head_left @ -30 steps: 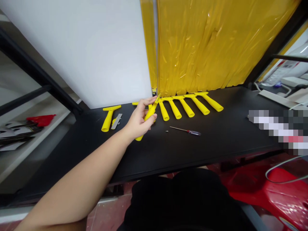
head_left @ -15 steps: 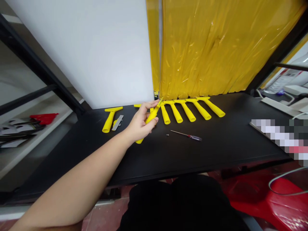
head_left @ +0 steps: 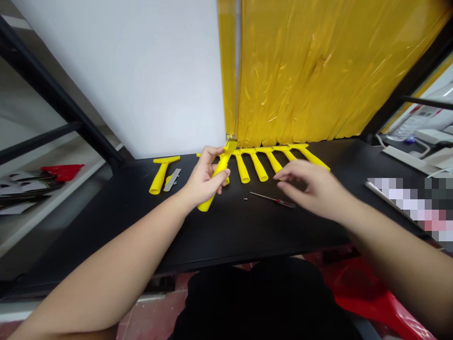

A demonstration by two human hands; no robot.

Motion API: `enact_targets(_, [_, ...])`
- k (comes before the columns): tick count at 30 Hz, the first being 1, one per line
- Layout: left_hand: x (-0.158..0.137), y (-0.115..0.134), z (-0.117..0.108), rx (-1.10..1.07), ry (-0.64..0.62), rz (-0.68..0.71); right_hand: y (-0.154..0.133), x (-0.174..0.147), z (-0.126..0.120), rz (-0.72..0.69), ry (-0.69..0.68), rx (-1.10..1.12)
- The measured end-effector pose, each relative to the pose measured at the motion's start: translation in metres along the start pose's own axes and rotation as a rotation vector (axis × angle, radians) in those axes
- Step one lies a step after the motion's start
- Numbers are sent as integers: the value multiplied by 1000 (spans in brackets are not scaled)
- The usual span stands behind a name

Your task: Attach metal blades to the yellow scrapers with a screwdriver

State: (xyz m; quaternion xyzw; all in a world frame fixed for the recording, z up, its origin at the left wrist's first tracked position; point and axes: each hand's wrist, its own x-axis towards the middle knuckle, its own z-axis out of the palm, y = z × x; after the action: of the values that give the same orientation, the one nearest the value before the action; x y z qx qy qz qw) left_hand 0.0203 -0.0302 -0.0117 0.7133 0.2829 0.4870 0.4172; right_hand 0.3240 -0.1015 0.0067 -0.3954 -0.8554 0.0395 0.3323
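My left hand point(head_left: 201, 182) is wrapped round a yellow scraper handle point(head_left: 221, 164), tilted with its head up and away from me. My right hand point(head_left: 311, 189) hovers over the table with fingers apart and holds nothing. Below it lies a thin screwdriver point(head_left: 269, 198) with a see-through grip. A small screw point(head_left: 245, 199) sits left of the screwdriver's tip. Behind my hands several more yellow scraper handles point(head_left: 260, 169) lie in a row, partly hidden by both hands. Farther left lie another yellow handle point(head_left: 160, 178) and a flat metal plate point(head_left: 173, 179) over a small yellow piece.
The black table point(head_left: 177, 241) meets a white panel point(head_left: 141, 85) and yellow plastic sheeting point(head_left: 300, 71) at its back. Black frame posts point(head_left: 53, 89) stand at the sides. A red stool point(head_left: 375, 293) is below on the right.
My right hand has come in from the right, over the screwdriver. The scraper handle in my left hand has turned, so its head shows more broadly.
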Motion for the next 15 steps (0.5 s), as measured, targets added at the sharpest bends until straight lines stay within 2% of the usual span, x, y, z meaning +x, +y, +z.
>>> enact_targets(4, [3, 5, 3, -103, -15, -53, -8, 22, 31, -114, -267, -19])
enact_targets(9, [5, 13, 1, -282, -42, -172, -22, 56, 58, -172, -521, -216])
enact_targets(11, [6, 16, 0, -333, -34, -231, -25, 63, 65, -173, -572, -271])
enact_targets(15, [7, 18, -1, -399, -10, -329, -28, 68, 65, -185, -564, -250])
